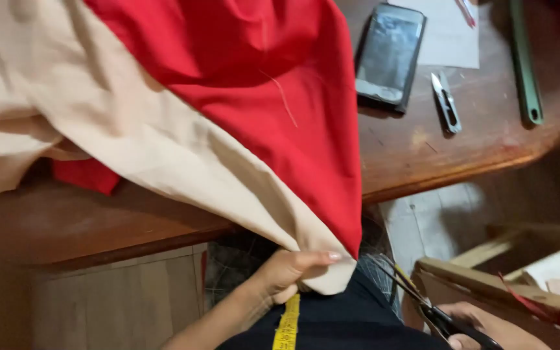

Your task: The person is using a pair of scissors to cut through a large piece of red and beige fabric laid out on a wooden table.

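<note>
We saw the left hand [286, 272] pinching the lower corner of the beige cloth [163, 149], which hung with the red cloth [273, 84] off the wooden table's [422, 155] edge. The right hand [487, 327] gripped black scissors [416, 295], blades slightly apart, just beside that corner. A phone [390, 55] and thread snips [446, 102] lay on the table.

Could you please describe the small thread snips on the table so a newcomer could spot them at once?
Start at the wooden table and find the dark phone near its far right. Just right of it lie the thread snips, small, grey-bladed and pointed, far shorter than the long green ruler beyond.
</note>
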